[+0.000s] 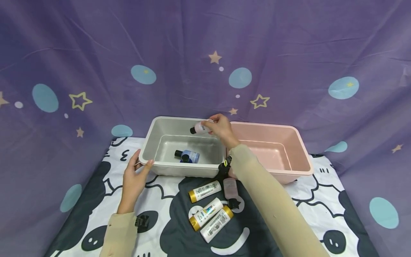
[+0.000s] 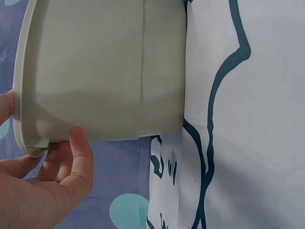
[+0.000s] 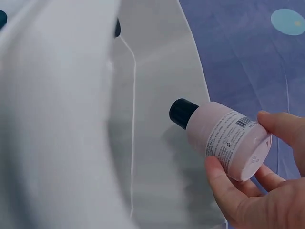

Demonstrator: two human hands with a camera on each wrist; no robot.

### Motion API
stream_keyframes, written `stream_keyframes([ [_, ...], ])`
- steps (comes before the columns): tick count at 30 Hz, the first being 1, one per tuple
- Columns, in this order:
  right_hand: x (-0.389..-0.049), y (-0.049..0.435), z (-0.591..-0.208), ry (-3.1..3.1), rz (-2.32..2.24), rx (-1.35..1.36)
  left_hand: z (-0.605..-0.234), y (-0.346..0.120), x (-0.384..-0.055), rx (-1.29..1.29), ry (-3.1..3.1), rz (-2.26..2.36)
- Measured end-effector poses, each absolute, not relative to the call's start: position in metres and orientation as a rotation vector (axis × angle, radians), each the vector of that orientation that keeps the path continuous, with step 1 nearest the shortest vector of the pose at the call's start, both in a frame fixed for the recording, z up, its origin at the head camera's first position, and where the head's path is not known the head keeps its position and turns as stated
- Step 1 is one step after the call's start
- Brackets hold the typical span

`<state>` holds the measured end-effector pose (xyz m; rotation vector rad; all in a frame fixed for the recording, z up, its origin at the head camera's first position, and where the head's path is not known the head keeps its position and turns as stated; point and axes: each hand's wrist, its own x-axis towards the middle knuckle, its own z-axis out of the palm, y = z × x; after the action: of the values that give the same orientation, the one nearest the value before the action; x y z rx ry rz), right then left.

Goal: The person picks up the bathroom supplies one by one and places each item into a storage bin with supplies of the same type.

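My right hand [image 1: 222,130] holds a small pink bottle with a black cap [image 1: 200,127] over the grey bin [image 1: 183,170], cap tilted down and to the left. In the right wrist view, the fingers and thumb pinch the pink bottle [image 3: 224,136] near its base, its printed label showing. With thumb and fingers, my left hand [image 1: 134,180] grips the near left corner of the grey bin's rim; the left wrist view shows the fingers [image 2: 81,157] bent against the outside of that bin. Blue bottles with black caps [image 1: 192,156] lie on the grey bin's floor.
A pink bin [image 1: 276,130] stands against the grey one's right side. In front lie several white tubes with gold caps [image 1: 205,191] and another pink bottle [image 1: 230,188] on the patterned cloth [image 1: 173,228]. A purple curtain [image 1: 192,46] hangs behind the bins.
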<state>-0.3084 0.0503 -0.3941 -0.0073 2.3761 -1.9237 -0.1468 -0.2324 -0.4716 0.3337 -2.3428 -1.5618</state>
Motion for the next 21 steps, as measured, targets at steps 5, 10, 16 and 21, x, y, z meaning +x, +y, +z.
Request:
stream_keyframes([
  [5,-0.312,0.049,-0.396,2.445,-1.882,0.044,-0.472,-0.231,-0.147,0.323,-2.337,-1.572],
  [10,-0.317,0.047,-0.394,2.384,-2.031,0.068,-0.473,-0.231,-0.148,0.313,-2.329,-1.583],
  [16,-0.312,0.049,-0.382,2.378,-2.032,0.006,-0.473,-0.232,-0.148,0.321,-2.328,-1.581],
  [21,-0.304,0.058,-0.376,2.428,-1.982,-0.117,-0.474,-0.233,-0.149,0.305,-2.322,-1.58],
])
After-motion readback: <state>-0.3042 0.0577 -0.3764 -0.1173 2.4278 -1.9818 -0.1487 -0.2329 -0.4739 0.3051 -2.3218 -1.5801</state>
